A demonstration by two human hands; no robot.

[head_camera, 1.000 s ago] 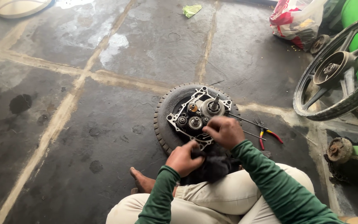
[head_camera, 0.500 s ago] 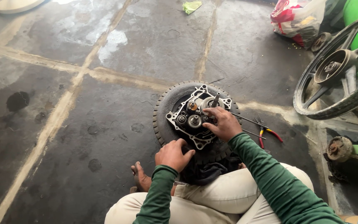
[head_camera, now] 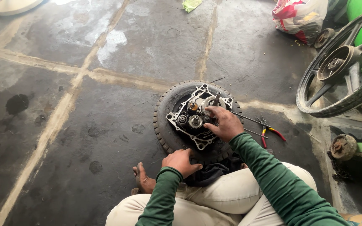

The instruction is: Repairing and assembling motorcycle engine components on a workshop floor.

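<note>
An open engine case [head_camera: 197,117] with several exposed gears lies flat on a small black tyre [head_camera: 164,113] on the stone floor in front of me. My right hand [head_camera: 222,123] rests on the case's right side, fingertips on the gears near an upright shaft [head_camera: 216,98]. At the tyre's near edge my left hand [head_camera: 182,161] presses down on a dark cloth [head_camera: 212,172] that lies over my lap, fingers curled. Both arms wear green sleeves.
Red-handled pliers [head_camera: 271,132] and thin metal rods [head_camera: 248,120] lie right of the tyre. A large wheel with tyre [head_camera: 340,71] leans against a green object at the right. A plastic bag [head_camera: 300,16] sits at the back right. My bare foot [head_camera: 142,179] is beside the tyre.
My left hand has drawn back from the engine case to the cloth at the tyre's near edge. My right hand has shifted slightly on the gears.
</note>
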